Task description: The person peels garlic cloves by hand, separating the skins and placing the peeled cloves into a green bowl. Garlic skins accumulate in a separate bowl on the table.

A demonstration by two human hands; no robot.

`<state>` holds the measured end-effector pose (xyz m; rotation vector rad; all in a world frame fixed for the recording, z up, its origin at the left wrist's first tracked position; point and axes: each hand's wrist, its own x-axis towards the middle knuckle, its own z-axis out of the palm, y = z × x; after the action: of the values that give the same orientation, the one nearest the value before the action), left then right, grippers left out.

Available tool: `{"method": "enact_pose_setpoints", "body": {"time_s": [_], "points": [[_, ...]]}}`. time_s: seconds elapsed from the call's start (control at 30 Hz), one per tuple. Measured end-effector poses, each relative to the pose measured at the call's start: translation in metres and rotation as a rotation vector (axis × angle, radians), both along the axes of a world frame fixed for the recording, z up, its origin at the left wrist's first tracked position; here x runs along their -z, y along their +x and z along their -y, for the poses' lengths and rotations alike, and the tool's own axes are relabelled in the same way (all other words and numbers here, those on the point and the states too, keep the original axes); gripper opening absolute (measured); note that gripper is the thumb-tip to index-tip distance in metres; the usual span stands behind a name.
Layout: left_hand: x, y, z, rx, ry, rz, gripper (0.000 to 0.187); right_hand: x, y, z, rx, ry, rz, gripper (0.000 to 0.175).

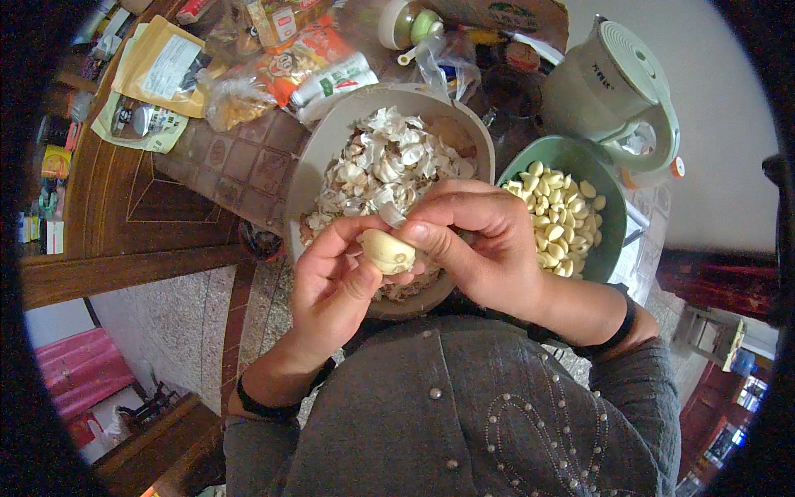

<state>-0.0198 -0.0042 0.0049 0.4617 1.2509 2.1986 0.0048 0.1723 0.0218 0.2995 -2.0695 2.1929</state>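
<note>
Between the thumb and fingers of my left hand [338, 273] is a pale, mostly bare garlic clove [387, 251]. My right hand [481, 242] pinches a piece of papery garlic skin [391, 214] just above the clove, its thumb and forefinger together. Both hands are over a large round beige basin [481, 133] holding a heap of garlic skins [400, 146] with some garlic among them. On the right, partly behind my right forearm, a green plastic basin [612, 230] holds many peeled garlic cloves [559, 217].
A lidded plastic pitcher [602, 87] stands beyond the green basin. Food packets [301, 53], a brown pouch [163, 67] and a clear bag of food [239, 99] lie at the back left. A cardboard box [515, 22] and a dark glass vessel [509, 93] are behind the basins.
</note>
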Motion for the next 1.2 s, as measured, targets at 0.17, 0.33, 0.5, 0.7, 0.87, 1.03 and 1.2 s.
{"method": "enact_pose_setpoints", "body": {"time_s": [0.17, 0.33, 0.5, 0.7, 0.87, 1.03, 1.2], "points": [[-0.006, 0.0, 0.002, 0.004, 0.039, 0.084, 0.043, 0.003, -0.007, -0.01, 0.086, 0.199, -0.054, 0.013], [-0.006, 0.003, 0.002, -0.119, -0.029, 0.121, 0.036, 0.007, -0.011, -0.015, 0.064, 0.42, 0.107, 0.035], [-0.006, 0.01, 0.001, -0.095, -0.204, -0.075, 0.024, -0.009, 0.01, -0.009, -0.122, 0.301, -0.02, 0.036], [-0.023, 0.034, -0.009, -0.189, -0.223, -0.21, 0.021, -0.03, 0.054, -0.008, -0.024, 0.101, -0.055, 0.032], [-0.035, 0.062, -0.031, -0.156, -0.255, -0.189, 0.021, -0.026, 0.085, -0.029, 0.007, 0.076, -0.076, 0.027], [-0.038, 0.08, -0.054, -0.198, -0.331, -0.108, 0.017, -0.007, 0.109, -0.049, -0.089, -0.379, 0.2, 0.026], [-0.035, 0.094, -0.068, -0.179, -0.342, 0.072, 0.018, 0.006, 0.121, -0.064, -0.222, -0.719, 0.458, 0.035]]}}
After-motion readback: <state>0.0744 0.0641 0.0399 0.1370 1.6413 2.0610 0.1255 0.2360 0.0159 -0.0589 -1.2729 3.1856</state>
